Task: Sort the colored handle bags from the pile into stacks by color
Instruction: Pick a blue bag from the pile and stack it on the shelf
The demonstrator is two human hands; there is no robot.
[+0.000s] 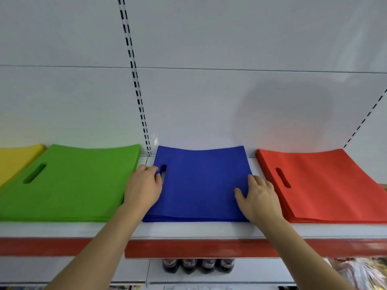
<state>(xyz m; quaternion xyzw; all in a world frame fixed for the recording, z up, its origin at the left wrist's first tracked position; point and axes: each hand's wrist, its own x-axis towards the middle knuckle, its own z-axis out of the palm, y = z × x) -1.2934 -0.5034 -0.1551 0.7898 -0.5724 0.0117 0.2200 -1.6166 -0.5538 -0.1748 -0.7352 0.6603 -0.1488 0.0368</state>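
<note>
A white shelf with a red front strip carried four flat stacks side by side: yellow bags, green bags, blue bags, red bags.

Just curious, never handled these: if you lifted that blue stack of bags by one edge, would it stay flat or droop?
The blue stack would probably droop: its far edge already curves and the layers look thin. Sheets may slide apart, as the front edge shows loose layers. It seems light, since both hands, left hand and right hand, rest on it.

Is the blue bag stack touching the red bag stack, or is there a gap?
Apart. In the head view, a strip of white shelf shows between the blue bag stack and the red bag stack.
</note>
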